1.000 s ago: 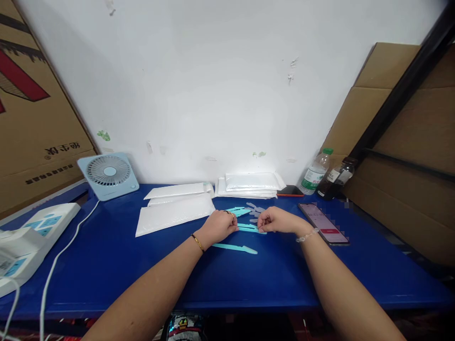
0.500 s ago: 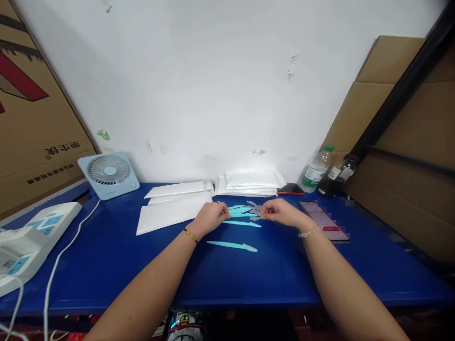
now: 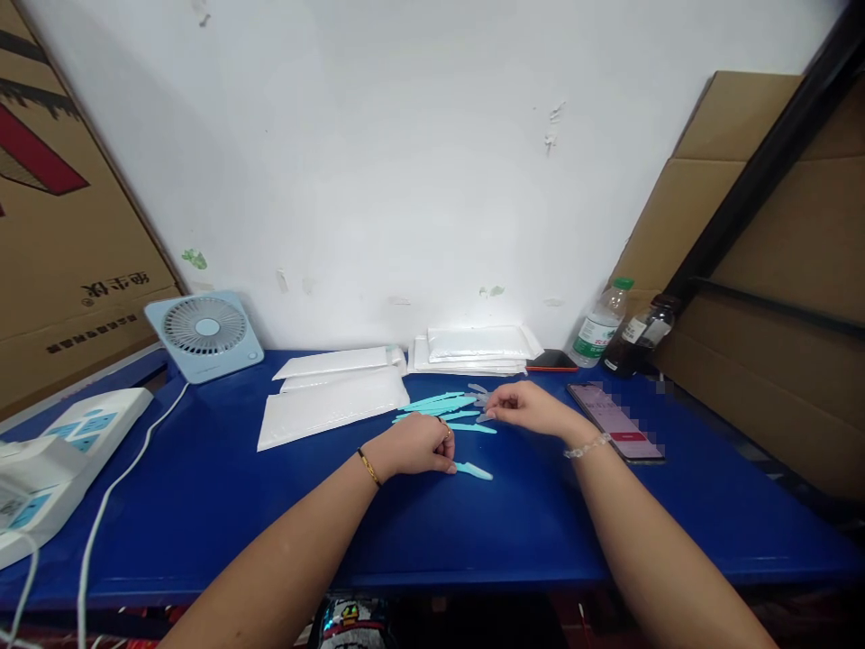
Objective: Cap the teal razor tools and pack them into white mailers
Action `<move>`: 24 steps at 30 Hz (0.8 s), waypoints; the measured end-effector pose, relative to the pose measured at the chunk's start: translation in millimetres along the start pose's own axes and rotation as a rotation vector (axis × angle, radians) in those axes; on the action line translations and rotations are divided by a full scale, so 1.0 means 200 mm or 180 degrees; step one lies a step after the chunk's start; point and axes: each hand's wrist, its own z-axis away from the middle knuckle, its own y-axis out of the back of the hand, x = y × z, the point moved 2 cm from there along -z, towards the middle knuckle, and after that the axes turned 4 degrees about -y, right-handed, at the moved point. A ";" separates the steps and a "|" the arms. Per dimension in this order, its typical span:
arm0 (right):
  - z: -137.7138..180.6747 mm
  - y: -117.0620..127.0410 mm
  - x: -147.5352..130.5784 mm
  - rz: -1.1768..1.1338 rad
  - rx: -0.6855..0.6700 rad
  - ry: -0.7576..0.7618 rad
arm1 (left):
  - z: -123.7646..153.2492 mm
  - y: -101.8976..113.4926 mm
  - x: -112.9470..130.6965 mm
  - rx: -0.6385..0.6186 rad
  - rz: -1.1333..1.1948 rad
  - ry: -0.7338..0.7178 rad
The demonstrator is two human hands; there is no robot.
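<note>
My left hand point(image 3: 423, 443) is closed with thumb and fingers on the handle of a turquoise eyebrow razor point(image 3: 476, 470) at the near side; its pale blade end sticks out to the right. Behind that hand lies a loose pile of similar turquoise razors point(image 3: 442, 405), one of them point(image 3: 481, 430) a little nearer than the rest. My right hand point(image 3: 523, 406) pinches a small clear plastic cap point(image 3: 484, 417) beside the pile. More clear caps point(image 3: 477, 388) lie just beyond its fingertips, partly covered by the hand.
White padded mailers point(image 3: 338, 407) lie at the back left, with a stack of them point(image 3: 477, 347) against the wall. A phone point(image 3: 616, 424), a water bottle point(image 3: 601, 324) and a dark bottle point(image 3: 639, 338) stand or lie right. On the left are a fan point(image 3: 206, 335) and a power strip point(image 3: 101, 424).
My left hand has come nearer, from the razor pile to the single razor in front, and closed on its handle. My right hand has shifted slightly left among the clear caps.
</note>
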 end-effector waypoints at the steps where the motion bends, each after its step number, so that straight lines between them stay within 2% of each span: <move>1: 0.00 -0.02 -0.02 -0.0066 -0.0239 0.0020 | -0.01 0.00 0.00 0.0071 -0.0050 0.0083; 4: 0.00 -0.07 -0.06 -0.0197 -0.0753 0.0016 | -0.02 0.00 -0.03 0.0382 -0.0082 0.0372; 9: -0.01 -0.10 -0.08 -0.0251 -0.0748 0.0144 | -0.03 0.02 -0.06 0.0614 0.0133 0.0422; 12: -0.01 -0.07 -0.03 -0.0158 -0.0522 0.0121 | -0.02 0.04 -0.09 0.0736 0.0086 0.0503; 16: -0.03 0.02 0.09 0.0125 0.0411 -0.0196 | 0.00 0.06 -0.15 0.0938 0.0123 0.0733; 18: -0.04 0.05 0.13 0.0346 0.0699 -0.0322 | 0.00 0.06 -0.16 0.0988 0.0209 0.0739; 21: -0.05 0.05 0.15 0.0660 0.0846 -0.0239 | 0.00 0.04 -0.16 0.1021 0.0294 0.0651; 24: -0.05 0.03 0.13 0.0587 0.0759 -0.0048 | 0.00 0.03 -0.15 0.1081 0.0381 0.0618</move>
